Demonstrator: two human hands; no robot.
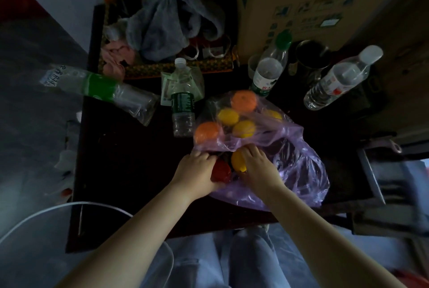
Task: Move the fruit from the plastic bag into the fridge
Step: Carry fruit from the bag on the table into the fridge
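Now, at the mouth of the plastic bag (290,148) on the table (130,160), a red fruit (220,171) is gripped by the left hand (197,171) and a yellow fruit (238,161) by the right hand (257,167). Both are best lifted clear of the film. Deeper inside the bag, two oranges (245,100) and three more yellow fruits (228,117) are counted.

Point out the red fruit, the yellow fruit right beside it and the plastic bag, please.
red fruit (221,171): head view, on its visible rounded side.
yellow fruit (238,161): head view, on its exposed left half.
plastic bag (304,171): head view, on crumpled purple film at its right.
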